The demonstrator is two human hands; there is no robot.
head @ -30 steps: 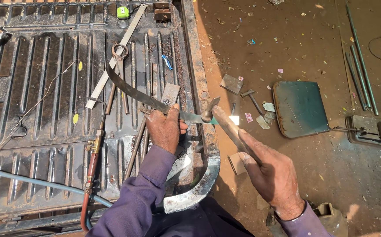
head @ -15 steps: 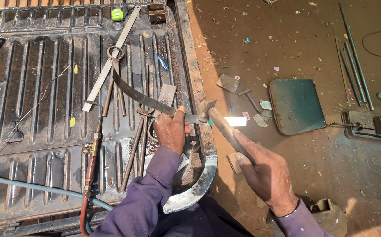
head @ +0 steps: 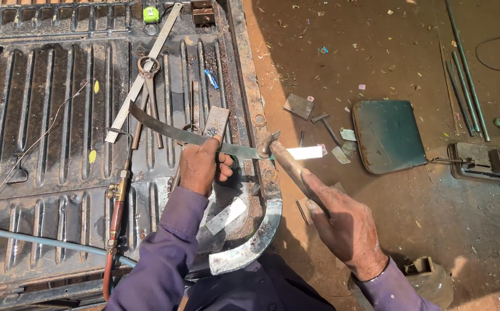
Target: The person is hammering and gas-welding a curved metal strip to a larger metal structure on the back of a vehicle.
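left hand [head: 201, 167] gripped one long curved metal strip [head: 169, 131] on the ribbed worktop [head: 48, 144] | right hand [head: 342, 222] closed around one hammer [head: 284, 164], head on strip | one curved blade [head: 250, 245] below

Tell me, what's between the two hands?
The head view shows a hammer head resting on the curved metal strip, between the left hand and right hand.

**Blade and hammer over the panel edge**

The blade [head: 204, 138], a long, thin, gently curved steel strip, lay almost level across the ribbed panel's rim, its bright tip jutting right. The hammer [head: 279, 155] had a wooden handle slanting up-left, its small dark head touching the blade near the rim.
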